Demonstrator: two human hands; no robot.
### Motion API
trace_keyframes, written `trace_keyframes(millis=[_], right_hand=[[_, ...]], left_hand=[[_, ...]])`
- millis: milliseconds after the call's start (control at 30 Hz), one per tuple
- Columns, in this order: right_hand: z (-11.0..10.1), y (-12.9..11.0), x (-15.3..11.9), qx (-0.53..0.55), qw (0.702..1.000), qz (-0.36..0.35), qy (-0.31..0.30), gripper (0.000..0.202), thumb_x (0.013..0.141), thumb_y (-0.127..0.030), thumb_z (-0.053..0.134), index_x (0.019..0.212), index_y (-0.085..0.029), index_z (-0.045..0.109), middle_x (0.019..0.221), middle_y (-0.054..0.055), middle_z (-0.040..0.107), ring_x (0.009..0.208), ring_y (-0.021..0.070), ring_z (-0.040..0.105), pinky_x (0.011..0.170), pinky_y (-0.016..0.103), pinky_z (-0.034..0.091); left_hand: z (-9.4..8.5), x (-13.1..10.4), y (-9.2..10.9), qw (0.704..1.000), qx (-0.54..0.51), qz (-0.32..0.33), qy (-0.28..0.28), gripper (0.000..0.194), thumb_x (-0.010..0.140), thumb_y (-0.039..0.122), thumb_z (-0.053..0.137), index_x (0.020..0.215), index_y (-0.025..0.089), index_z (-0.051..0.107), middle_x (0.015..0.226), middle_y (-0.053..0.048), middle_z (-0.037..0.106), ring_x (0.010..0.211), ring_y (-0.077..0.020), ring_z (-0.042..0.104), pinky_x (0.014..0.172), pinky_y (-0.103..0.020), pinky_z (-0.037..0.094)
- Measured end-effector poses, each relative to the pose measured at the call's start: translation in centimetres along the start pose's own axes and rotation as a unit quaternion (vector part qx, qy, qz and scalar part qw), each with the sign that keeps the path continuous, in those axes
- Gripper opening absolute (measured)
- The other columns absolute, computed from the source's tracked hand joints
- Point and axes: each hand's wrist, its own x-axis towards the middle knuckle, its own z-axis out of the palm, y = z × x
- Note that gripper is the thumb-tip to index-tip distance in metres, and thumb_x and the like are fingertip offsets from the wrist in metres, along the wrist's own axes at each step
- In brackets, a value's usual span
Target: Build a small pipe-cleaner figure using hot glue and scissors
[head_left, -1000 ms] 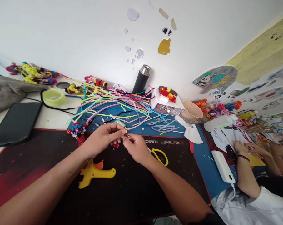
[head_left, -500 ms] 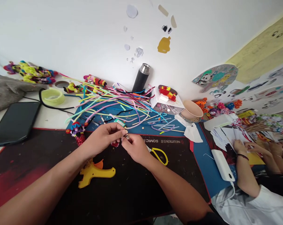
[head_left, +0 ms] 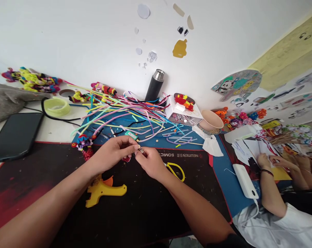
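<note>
My left hand (head_left: 119, 151) and my right hand (head_left: 151, 163) meet over the dark desk mat (head_left: 145, 213), fingertips pinched close together. A tiny piece with a silvery glint sits between them, too small and covered to name; both hands are closed at it. Below my left hand shows a bit of red glitter pipe cleaner (head_left: 126, 159). By my left wrist lies a pipe-cleaner figure (head_left: 84, 144) in blue and red. A yellow glue gun (head_left: 104, 191) rests nearer to me, partly behind my left forearm. Yellow-handled scissors (head_left: 177, 170) lie beside my right wrist.
Loose pipe cleaners (head_left: 125, 110) cover the blue mat at the back, before a black thermos (head_left: 155, 86). A phone (head_left: 16, 134) lies at left. At right are a bowl (head_left: 211, 121), a white power bank (head_left: 245, 181) and a co-worker's hands (head_left: 274, 162) over papers.
The view has shifted very slightly. My hands stay pinched together in nearly the same place, and the things on the desk have not moved.
</note>
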Motion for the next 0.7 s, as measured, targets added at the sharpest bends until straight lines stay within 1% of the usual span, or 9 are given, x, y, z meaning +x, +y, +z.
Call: trace_keyframes(millis=[100, 167, 233, 300, 400, 500, 600, 700], right_hand=[[-0.1, 0.1, -0.1, 0.025, 1.0, -0.004, -0.017, 0.04, 0.097, -0.049, 0.061, 0.068, -0.024, 0.048, 0.057, -0.006, 0.041, 0.056, 0.0128, 0.035, 0.054, 0.029, 0.024], [-0.2, 0.1, -0.2, 0.054, 0.998, -0.011, -0.037, 0.041, 0.098, -0.055, 0.063, 0.072, -0.024, 0.052, 0.058, -0.007, 0.04, 0.056, 0.0129, 0.035, 0.054, 0.028, 0.025], [-0.4, 0.2, -0.4, 0.082, 0.995, -0.019, -0.053, 0.044, 0.098, -0.061, 0.065, 0.076, -0.024, 0.054, 0.059, -0.007, 0.039, 0.056, 0.0128, 0.035, 0.054, 0.028, 0.026], [-0.6, 0.3, -0.5, 0.102, 0.993, -0.02, -0.056, 0.049, 0.096, -0.066, 0.07, 0.077, -0.024, 0.053, 0.061, -0.007, 0.039, 0.057, 0.0124, 0.035, 0.054, 0.027, 0.027], [-1.0, 0.5, -0.4, 0.139, 0.989, -0.015, -0.038, 0.053, 0.092, -0.07, 0.077, 0.078, -0.024, 0.053, 0.062, -0.008, 0.039, 0.056, 0.0114, 0.033, 0.052, 0.027, 0.025], [-1.3, 0.7, -0.1, 0.199, 0.98, -0.015, 0.008, 0.053, 0.09, -0.07, 0.078, 0.08, -0.024, 0.054, 0.062, -0.01, 0.037, 0.053, 0.0101, 0.029, 0.049, 0.026, 0.022], [-1.6, 0.9, 0.2, 0.237, 0.97, -0.017, 0.045, 0.049, 0.09, -0.066, 0.08, 0.084, -0.024, 0.057, 0.061, -0.011, 0.035, 0.05, 0.0088, 0.026, 0.047, 0.026, 0.02], [-1.7, 1.1, 0.3, 0.238, 0.97, -0.021, 0.045, 0.043, 0.091, -0.06, 0.082, 0.088, -0.023, 0.061, 0.06, -0.012, 0.036, 0.049, 0.0085, 0.026, 0.046, 0.025, 0.02]], left_hand=[[0.0, 0.0, 0.1, 1.0, 0.009, -0.005, -0.001, 0.045, 0.09, 0.066, 0.08, 0.092, 0.021, 0.079, 0.079, 0.0, 0.07, 0.071, -0.0177, 0.061, 0.068, -0.028, 0.05], [0.0, 0.0, 0.3, 1.0, 0.017, -0.002, 0.003, 0.045, 0.09, 0.066, 0.08, 0.091, 0.021, 0.079, 0.08, 0.0, 0.071, 0.071, -0.0178, 0.061, 0.069, -0.029, 0.049], [0.0, 0.0, 0.5, 1.0, 0.024, 0.007, 0.017, 0.045, 0.091, 0.066, 0.079, 0.091, 0.021, 0.079, 0.082, -0.001, 0.072, 0.073, -0.0179, 0.061, 0.07, -0.029, 0.049], [0.0, -0.1, 0.7, 0.999, 0.029, 0.012, 0.032, 0.045, 0.092, 0.066, 0.079, 0.091, 0.021, 0.078, 0.083, -0.001, 0.072, 0.075, -0.018, 0.06, 0.07, -0.028, 0.047], [-0.1, -0.1, 0.8, 0.999, 0.028, 0.008, 0.041, 0.046, 0.091, 0.066, 0.078, 0.092, 0.021, 0.078, 0.08, 0.0, 0.069, 0.073, -0.0176, 0.058, 0.067, -0.028, 0.045], [-0.1, -0.1, 0.6, 0.998, 0.038, 0.003, 0.041, 0.046, 0.091, 0.067, 0.078, 0.092, 0.021, 0.077, 0.077, 0.001, 0.066, 0.072, -0.0172, 0.057, 0.066, -0.028, 0.044], [0.0, 0.0, 0.3, 0.999, 0.046, -0.003, 0.027, 0.048, 0.091, 0.069, 0.078, 0.093, 0.021, 0.078, 0.079, 0.001, 0.067, 0.073, -0.0178, 0.058, 0.067, -0.028, 0.046], [0.0, 0.0, 0.1, 0.999, 0.049, -0.009, 0.017, 0.048, 0.09, 0.07, 0.078, 0.094, 0.021, 0.079, 0.081, 0.0, 0.068, 0.073, -0.0183, 0.06, 0.068, -0.029, 0.047]])
